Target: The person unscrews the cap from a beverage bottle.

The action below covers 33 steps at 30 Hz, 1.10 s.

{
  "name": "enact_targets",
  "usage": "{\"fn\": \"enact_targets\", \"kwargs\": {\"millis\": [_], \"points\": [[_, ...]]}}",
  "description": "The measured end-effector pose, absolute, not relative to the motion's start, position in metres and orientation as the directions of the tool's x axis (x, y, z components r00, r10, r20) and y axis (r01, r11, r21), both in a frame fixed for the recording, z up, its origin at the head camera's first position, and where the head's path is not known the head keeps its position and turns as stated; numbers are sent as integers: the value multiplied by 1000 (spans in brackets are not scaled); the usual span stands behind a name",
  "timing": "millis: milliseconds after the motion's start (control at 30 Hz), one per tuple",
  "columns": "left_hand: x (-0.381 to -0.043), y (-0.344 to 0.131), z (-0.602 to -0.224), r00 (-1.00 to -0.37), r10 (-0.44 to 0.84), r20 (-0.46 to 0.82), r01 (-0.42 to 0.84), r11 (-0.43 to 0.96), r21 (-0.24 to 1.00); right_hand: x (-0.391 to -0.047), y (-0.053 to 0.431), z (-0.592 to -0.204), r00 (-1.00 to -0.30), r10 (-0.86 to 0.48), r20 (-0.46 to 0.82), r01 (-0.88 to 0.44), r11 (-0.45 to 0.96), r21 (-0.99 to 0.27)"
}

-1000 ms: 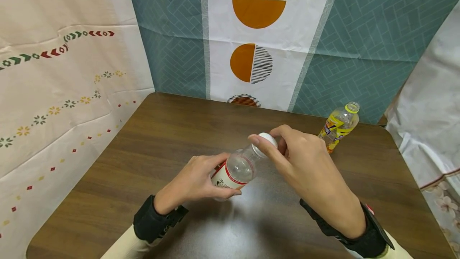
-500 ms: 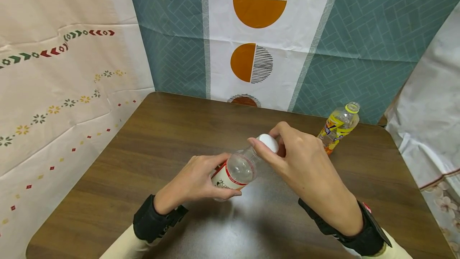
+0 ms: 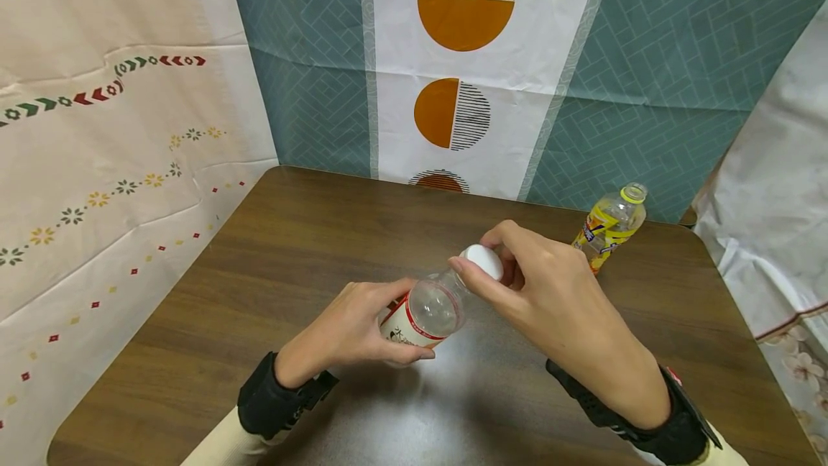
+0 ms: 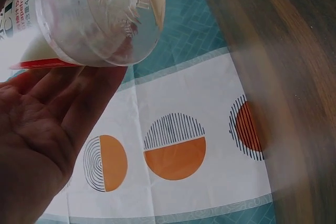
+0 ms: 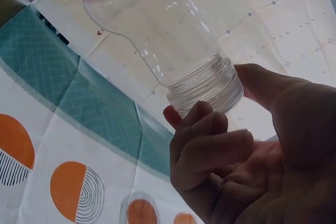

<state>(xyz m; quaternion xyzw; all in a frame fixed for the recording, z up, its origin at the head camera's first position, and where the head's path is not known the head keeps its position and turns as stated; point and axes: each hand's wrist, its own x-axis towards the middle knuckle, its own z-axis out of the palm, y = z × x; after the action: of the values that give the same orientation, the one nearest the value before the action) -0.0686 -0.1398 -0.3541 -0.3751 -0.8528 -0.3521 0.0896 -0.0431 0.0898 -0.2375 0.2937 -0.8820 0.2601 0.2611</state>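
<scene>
A clear plastic bottle [image 3: 435, 306] with a red-and-white label is tilted, its neck toward the upper right. Around its labelled body my left hand [image 3: 356, 326] grips, thumb on the near side and fingers on the far side. My right hand [image 3: 550, 286] pinches the white cap [image 3: 484, 262] at the neck between thumb and fingers. In the right wrist view the cap [image 5: 223, 94] sits over the threaded neck, with the fingers curled beside it. The left wrist view shows the bottle's bottom [image 4: 113, 19] above the palm.
A second clear bottle [image 3: 611, 229] with a yellow-and-orange label stands uncapped at the table's back right, behind my right hand. The brown wooden table [image 3: 310, 229] has patterned cloths hanging at its back and both sides.
My right thumb and fingers have shifted slightly on the cap, and the cap's white top has tipped more into view. The left hand and bottle body stay nearly in place.
</scene>
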Motion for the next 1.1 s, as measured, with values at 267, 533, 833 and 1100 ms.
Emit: {"fn": "enact_targets", "kwargs": {"millis": [267,533,833,1100], "points": [[-67,-141,-352,-684,612,395,704,413,578,-41,98,-229,-655,-489,575,-734,594,-331],[-67,-141,-352,-667,645,373,699,367,614,-39,104,-223,-594,-587,550,-801,496,-336],[-66,-142,-351,-655,674,342,688,345,639,-36,114,-221,-599,-637,486,-800,449,-398],[-64,-141,-351,-641,694,328,684,322,654,-41,118,-219,-466,-683,563,-879,283,-384]]}}
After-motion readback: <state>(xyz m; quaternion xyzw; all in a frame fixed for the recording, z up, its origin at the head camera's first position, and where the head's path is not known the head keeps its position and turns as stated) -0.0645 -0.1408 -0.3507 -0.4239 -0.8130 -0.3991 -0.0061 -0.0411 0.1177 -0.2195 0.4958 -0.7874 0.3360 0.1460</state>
